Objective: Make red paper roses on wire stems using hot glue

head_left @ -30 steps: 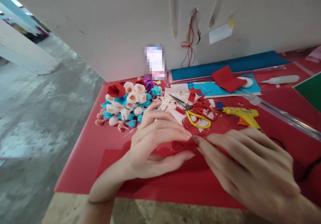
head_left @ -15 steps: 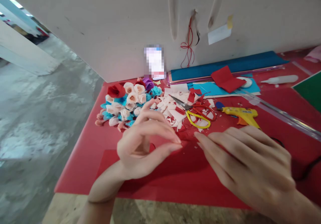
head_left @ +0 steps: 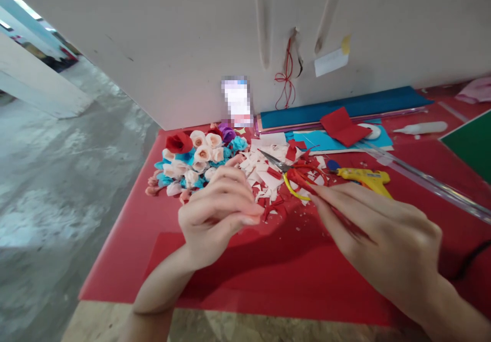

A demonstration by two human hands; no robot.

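Note:
My left hand [head_left: 218, 214] is closed over the table, with thumb and forefinger pinched together. I cannot make out whether anything small is between those fingertips. Between the fingers of my right hand [head_left: 383, 234] is a piece of red crepe paper [head_left: 299, 178], which sticks out toward the upper left. The paper covers part of the scissors [head_left: 282, 165], whose handles are yellow and red. White and red paper scraps [head_left: 264, 173] lie under the scissors. Behind my left hand is a heap of paper flowers [head_left: 201, 153] in white, blue, red and purple.
Right of the scissors lies a yellow glue gun [head_left: 366, 177]. Blue paper [head_left: 345, 107], a folded red paper piece [head_left: 345, 126], a tape roll [head_left: 371, 130] and a white bottle [head_left: 422, 127] sit along the back. A phone [head_left: 238, 101] leans on the wall. Red sheet [head_left: 238, 280] lies in front.
My hands have moved further apart. The red paper now shows clearly in my right hand, raised in front of the scissors handles. My left fingertips have shifted slightly left.

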